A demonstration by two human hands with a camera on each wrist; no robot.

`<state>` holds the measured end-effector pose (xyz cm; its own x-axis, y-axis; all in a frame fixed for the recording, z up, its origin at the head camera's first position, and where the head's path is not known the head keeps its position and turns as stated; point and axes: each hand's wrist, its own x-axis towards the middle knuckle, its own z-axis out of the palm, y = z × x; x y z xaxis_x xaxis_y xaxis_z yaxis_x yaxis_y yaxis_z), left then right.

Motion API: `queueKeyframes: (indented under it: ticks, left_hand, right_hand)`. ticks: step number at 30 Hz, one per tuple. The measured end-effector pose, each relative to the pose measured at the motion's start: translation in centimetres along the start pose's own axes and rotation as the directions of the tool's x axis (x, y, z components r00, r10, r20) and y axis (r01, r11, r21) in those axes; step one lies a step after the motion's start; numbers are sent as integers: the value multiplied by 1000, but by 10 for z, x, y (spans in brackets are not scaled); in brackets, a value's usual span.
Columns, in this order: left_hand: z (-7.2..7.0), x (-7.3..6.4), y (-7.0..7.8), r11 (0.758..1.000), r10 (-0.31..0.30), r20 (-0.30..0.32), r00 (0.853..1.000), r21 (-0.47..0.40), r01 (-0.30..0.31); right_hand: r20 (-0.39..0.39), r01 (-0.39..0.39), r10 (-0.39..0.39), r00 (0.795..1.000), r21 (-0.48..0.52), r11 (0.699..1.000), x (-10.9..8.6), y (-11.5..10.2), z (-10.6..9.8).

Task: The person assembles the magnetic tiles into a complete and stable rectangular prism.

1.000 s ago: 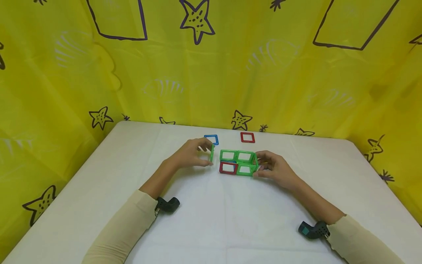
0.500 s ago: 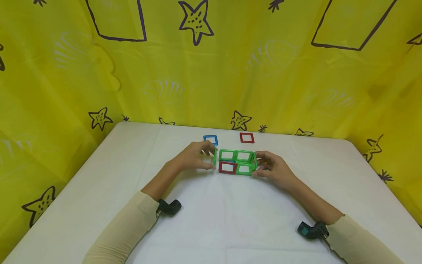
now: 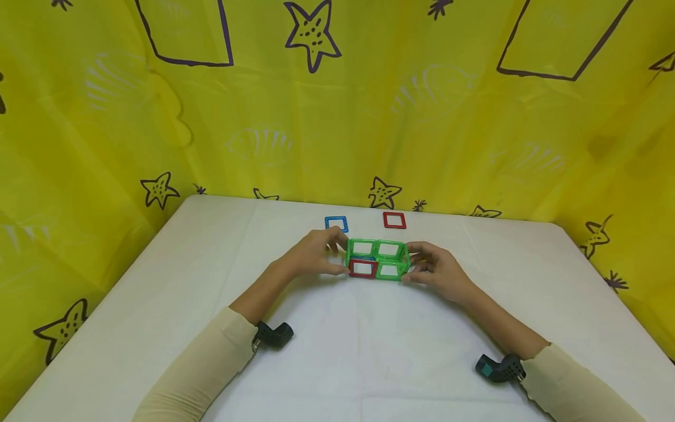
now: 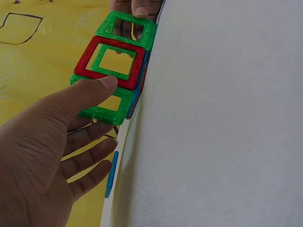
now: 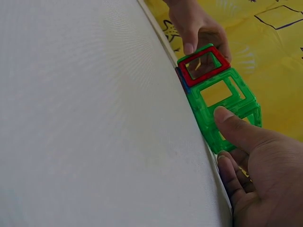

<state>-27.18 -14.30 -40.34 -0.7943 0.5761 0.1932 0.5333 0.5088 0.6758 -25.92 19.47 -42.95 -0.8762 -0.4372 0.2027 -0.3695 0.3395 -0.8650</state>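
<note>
A box-like row of square magnetic tiles stands at mid-table, mostly green, with a red tile [image 3: 362,277] at its front left and some blue at the base. My left hand [image 3: 318,253] pinches a green tile [image 4: 102,115] at the left end, which now meets the row. In the left wrist view its thumb tip lies at the red tile's edge, the other fingers behind. My right hand [image 3: 442,272] holds the right end, thumb on the front green tile [image 5: 203,113], fingers curled around the end.
Behind the row, a loose blue tile [image 3: 336,217] and a loose red tile [image 3: 394,228] lie flat on the white-covered table [image 3: 327,351]. A yellow patterned curtain [image 3: 316,117] hangs along the table's far edge.
My left hand has moved right, bringing its green tile from a gap beside the row up against the row's left end. My right hand has stayed at the right end.
</note>
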Motion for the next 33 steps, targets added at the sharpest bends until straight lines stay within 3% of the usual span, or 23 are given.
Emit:
queueKeyframes:
  ticks: [5, 12, 18, 21, 25, 29, 33]
  left_hand:
    - [1, 0, 2, 1000, -7, -7, 1000, -12, 7]
    - [-7, 0, -1, 999, -36, 32, 999, 1, 36]
    - [-18, -2, -10, 997, -51, -67, 996, 48, 54]
    - [-20, 0, -13, 994, -73, -137, 988, 65, 82]
    - [-21, 3, -18, 984, -155, -196, 968, 56, 169]
    - [-23, 9, -25, 969, -223, -228, 948, 54, 241]
    - [-26, 17, -30, 958, -260, -224, 939, 66, 281]
  right_hand:
    - [-2, -3, 3, 1000, -18, 1000, -1, 1, -1]
    - [1, -1, 1, 1000, -25, 1000, 0, 3, -2]
    - [6, -10, 10, 1000, -29, 1000, 1, 3, -3]
    - [2, -15, 15, 1000, -36, 999, 1, 3, -3]
    - [-1, -15, 15, 1000, -35, 999, 1, 1, -3]
    - [0, -17, 17, 1000, -34, 999, 1, 1, -2]
    - [3, -28, 29, 1000, -38, 999, 2, 0, -1]
